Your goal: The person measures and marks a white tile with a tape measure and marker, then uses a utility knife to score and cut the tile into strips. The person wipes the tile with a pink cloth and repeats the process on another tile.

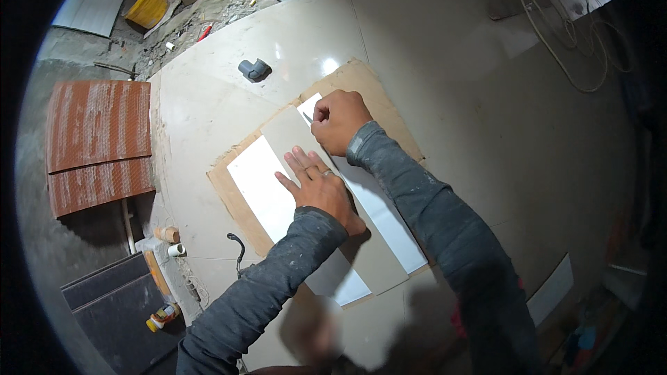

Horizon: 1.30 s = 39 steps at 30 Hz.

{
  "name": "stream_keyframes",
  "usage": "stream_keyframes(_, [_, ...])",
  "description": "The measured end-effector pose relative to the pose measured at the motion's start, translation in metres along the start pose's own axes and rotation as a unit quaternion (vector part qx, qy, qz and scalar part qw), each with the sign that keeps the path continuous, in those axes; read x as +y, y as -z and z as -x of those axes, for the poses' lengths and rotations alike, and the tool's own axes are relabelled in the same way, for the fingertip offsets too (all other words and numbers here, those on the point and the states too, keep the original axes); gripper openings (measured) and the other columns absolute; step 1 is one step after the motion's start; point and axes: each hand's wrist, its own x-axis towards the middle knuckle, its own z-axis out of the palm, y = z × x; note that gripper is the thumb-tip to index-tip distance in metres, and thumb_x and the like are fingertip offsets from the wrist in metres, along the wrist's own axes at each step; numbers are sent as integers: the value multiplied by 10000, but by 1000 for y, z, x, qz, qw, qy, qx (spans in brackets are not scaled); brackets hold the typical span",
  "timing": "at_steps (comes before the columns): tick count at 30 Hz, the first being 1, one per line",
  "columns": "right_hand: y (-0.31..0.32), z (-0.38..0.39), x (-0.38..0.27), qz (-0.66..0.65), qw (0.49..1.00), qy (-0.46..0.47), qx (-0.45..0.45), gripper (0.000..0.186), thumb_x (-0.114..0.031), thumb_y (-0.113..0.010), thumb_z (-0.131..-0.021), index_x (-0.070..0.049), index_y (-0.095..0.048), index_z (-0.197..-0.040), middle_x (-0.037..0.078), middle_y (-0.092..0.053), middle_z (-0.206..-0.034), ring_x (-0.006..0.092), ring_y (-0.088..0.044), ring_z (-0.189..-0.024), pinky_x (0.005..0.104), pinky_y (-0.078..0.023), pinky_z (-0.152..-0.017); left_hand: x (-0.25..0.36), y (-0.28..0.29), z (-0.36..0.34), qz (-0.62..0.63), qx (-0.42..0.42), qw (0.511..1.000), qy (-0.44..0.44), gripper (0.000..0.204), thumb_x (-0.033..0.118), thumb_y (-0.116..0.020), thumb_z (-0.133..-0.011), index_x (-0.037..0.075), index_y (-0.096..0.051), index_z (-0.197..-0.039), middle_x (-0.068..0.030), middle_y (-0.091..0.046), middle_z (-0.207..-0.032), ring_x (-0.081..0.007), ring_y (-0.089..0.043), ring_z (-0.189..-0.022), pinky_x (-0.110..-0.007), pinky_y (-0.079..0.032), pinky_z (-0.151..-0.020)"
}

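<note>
My left hand [321, 194] lies flat with fingers spread on a long beige-grey strip [375, 257], pressing it onto a white panel [257, 180]. Near the far end of the strip, my right hand [340, 123] is closed around a thin, dark, pointed tool [307, 118]. Its tip meets the white surface beside the strip's right edge; most of the tool is hidden in the fist. White shows on both sides of the strip. Beneath the panel lies a sheet of brown cardboard [389, 107].
A grey pipe elbow [254, 70] stands on the glossy tiled floor beyond the cardboard. Orange-brown ridged sheets [99, 132], dark tiles [125, 312] and a small yellow-capped bottle [163, 317] are at left. A yellow bucket [147, 5] sits far left; a loose cord [549, 48] lies far right.
</note>
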Motion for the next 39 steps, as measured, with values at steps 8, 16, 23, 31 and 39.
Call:
stream_keyframes(8, [-10, -15, -6, 8, 999, 17, 26, 86, -57, -694, -771, 11, -741, -752, 246, -721, -819, 367, -732, -794, 409, -600, -830, -1, -4, -3, 1, 0, 1000, 2, 1419, 477, -907, -481, -268, -236, -1484, -533, -139, -1549, -673, -78, -1484, -806, -110, -1126])
stream_keyframes(16, [22, 11, -15, 126, 983, -10, -132, 83, -57, -686, -724, 7, -707, -675, 189, -698, -678, 274, -691, -643, 363, -572, -686, 2, 4, -2, 8, -35, 999, 6, 1436, 460, -910, -472, -271, -207, -1488, -547, -140, -1535, -682, -80, -1477, -809, -112, -1124])
stream_keyframes(23, [2, -4, -18, 45, 999, 3, 9, 78, -55, -684, -724, -5, -711, -670, 178, -701, -680, 265, -683, -634, 355, -571, -683, -1, -7, -5, -2, 30, 1000, 3, 1373, 433, -894, -477, -257, -266, -1484, -540, -144, -1542, -681, -60, -1482, -814, -85, -1119])
stream_keyframes(31, [8, 0, 0, 18, 999, 23, 30, 90, -58, -675, -760, -8, -723, -703, 151, -717, -691, 247, -709, -646, 346, -582, -687, 1, 1, -5, -12, -29, 999, 2, 1362, 520, -923, -462, -270, -368, -1422, -532, -165, -1541, -669, -111, -1482, -791, -173, -1129])
stream_keyframes(39, [1, -8, -5, 41, 998, -12, -42, 92, -23, -654, -747, -5, -710, -677, 152, -703, -645, 234, -680, -532, 343, -581, -599, 3, 4, -5, 1, -43, 999, 2, 1299, 396, -892, -474, -255, -337, -1452, -531, -167, -1542, -675, -59, -1486, -815, -85, -1120])
